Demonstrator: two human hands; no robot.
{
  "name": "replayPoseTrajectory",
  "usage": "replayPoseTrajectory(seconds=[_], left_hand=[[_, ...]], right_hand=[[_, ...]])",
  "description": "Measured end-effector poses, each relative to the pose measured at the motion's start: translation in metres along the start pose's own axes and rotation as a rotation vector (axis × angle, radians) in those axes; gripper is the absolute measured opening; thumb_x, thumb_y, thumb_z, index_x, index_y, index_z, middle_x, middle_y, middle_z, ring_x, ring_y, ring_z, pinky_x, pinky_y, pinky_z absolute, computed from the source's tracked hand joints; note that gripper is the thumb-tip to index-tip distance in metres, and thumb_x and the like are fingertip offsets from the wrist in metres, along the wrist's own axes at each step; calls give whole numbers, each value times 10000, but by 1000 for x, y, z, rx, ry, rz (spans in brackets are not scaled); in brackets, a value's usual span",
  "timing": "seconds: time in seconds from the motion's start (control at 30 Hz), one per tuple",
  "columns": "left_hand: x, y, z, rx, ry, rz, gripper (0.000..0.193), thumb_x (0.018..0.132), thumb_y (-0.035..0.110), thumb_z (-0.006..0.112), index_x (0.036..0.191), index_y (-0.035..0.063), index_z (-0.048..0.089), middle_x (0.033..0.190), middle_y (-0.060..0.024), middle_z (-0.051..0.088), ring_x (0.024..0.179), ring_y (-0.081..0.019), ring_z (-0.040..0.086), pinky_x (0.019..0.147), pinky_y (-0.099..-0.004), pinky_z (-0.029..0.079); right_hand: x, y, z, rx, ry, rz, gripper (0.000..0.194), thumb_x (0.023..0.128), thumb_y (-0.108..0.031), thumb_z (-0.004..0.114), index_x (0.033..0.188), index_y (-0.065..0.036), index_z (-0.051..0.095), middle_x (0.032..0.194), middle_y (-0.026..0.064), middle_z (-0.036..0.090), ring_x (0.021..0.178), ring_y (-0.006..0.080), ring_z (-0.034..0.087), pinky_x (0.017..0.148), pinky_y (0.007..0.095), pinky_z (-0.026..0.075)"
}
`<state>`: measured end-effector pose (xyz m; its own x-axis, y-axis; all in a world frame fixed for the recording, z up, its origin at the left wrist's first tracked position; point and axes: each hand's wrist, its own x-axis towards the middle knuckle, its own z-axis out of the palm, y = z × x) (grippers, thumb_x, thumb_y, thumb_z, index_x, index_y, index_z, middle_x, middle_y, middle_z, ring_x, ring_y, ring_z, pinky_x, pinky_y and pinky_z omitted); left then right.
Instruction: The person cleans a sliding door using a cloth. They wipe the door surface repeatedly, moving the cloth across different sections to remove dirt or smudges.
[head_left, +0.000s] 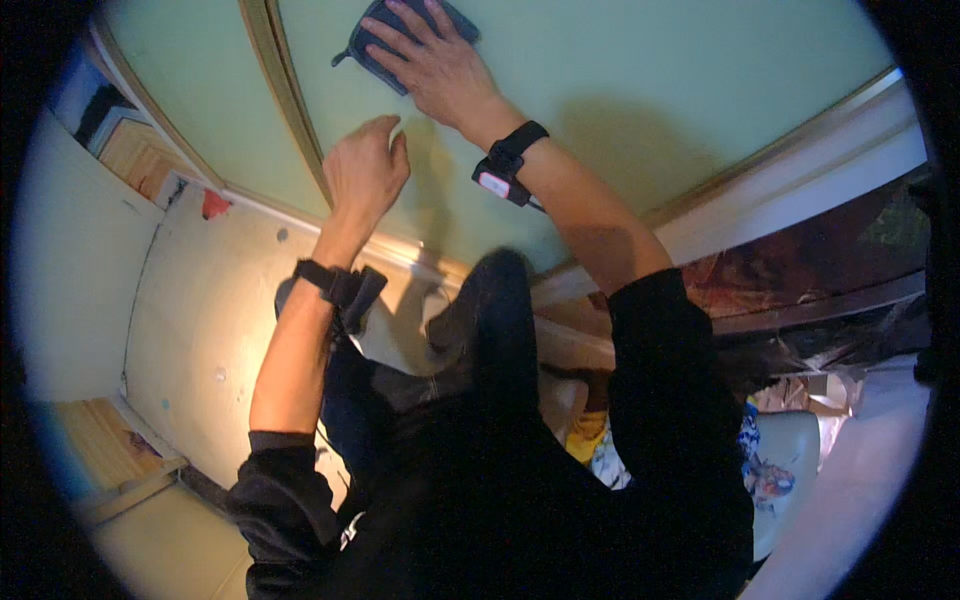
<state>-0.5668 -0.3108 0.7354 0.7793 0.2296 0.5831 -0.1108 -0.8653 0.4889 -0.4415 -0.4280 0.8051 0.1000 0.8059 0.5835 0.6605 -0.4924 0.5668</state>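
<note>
My right hand (442, 67) lies with spread fingers over a dark grey cloth (469, 26), pressing it flat against a pale green panel (600, 56). A small loop sticks out from the cloth's left corner. Lower and to the left, my left hand (364, 169) is loosely curled, with a gap between thumb and fingers. It is close to the wooden frame strip (281, 82) of the panel; whether it touches the strip I cannot tell. No object shows in it. Each wrist wears a black strap with a small device.
A pale, marked surface (195, 300) spreads at the left, brightly lit beside my left forearm. My bent knee (502, 300) is close to the panel's lower edge. At the right are a white ledge (810, 165), plastic-covered dark items (795, 277) and a pale printed chair back (787, 465).
</note>
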Motion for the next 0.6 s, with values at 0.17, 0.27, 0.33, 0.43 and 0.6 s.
replayPoseTrajectory(seconds=[0.17,0.27,0.33,0.43,0.6], left_hand=[[-3,8,-3,21,-29,20,285,842,178,683,1114,94,696,966,-181,716,851,-394,687,721,-472,546],[5,11,-8,-17,-5,30,287,822,142,680,1099,68,694,1089,-167,710,945,-355,692,784,-457,563],[6,17,-10,-47,73,101,292,813,117,675,1098,54,693,1193,-163,691,1021,-345,682,833,-450,567],[7,21,-14,-71,128,161,311,803,76,671,1110,29,684,1322,-205,620,1122,-383,639,871,-456,564],[15,29,-2,-57,130,125,357,845,83,676,1197,21,650,1499,-195,471,1290,-393,531,999,-453,508]], right_hand=[[-21,4,-12,77,-196,-1,534,815,-150,656,1346,-174,614,1574,-1,402,1475,257,317,1216,501,213],[10,27,-43,74,-21,120,543,819,-184,700,1354,-197,611,1579,2,391,1477,273,303,1194,551,222],[25,49,-74,60,8,240,548,826,-210,719,1362,-214,608,1583,4,384,1475,298,297,1177,588,224],[41,71,-99,-46,216,316,555,835,-240,727,1375,-237,600,1597,1,361,1472,342,286,1156,627,224],[4,50,-75,-4,26,290,562,868,-221,684,1415,-227,557,1608,8,344,1444,350,331,1146,620,251]])
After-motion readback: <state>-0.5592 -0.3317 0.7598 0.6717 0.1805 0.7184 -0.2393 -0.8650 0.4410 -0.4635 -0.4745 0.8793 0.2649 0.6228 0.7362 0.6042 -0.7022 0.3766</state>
